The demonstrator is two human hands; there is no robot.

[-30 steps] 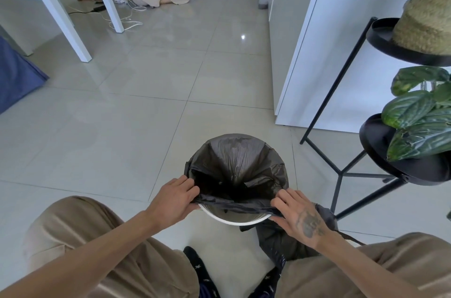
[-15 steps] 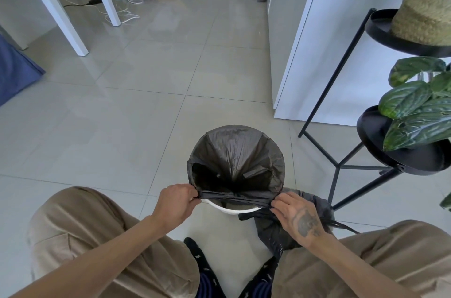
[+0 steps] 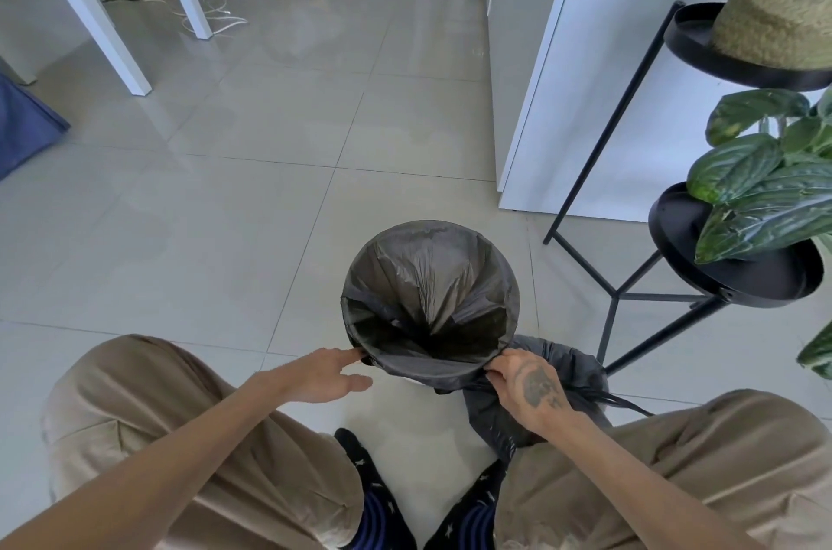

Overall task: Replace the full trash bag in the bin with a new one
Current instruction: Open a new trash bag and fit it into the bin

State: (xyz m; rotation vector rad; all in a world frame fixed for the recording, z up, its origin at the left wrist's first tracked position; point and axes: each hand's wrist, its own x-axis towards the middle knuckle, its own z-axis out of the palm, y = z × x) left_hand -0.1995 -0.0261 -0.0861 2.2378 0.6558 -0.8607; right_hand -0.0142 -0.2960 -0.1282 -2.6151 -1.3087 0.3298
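Squatting person, knees wide, bin upright on the tiled floor between the feet, mouth facing up, long axis vertical. New bag sat inside it, dark film draped over the far and side rim, folds running down toward the middle; only a sliver of white bin wall showed at the near side.

Left hand — fingers spread and mostly straight, tips touching the bag's hem at the near-left rim, not clearly pinching. Right hand — fingers curled, pinching the hem at the near-right rim.

Full bag lay on the floor just right of the bin, partly under the right wrist, its drawstring tails trailing right.

Judgement: the liner was thin, soft, light and slippery, liable to tear under a hard tug. Best held by the hem in a pinch on both sides, stretched outward and rolled down over the lip. The near edge looked the last part left to seat.
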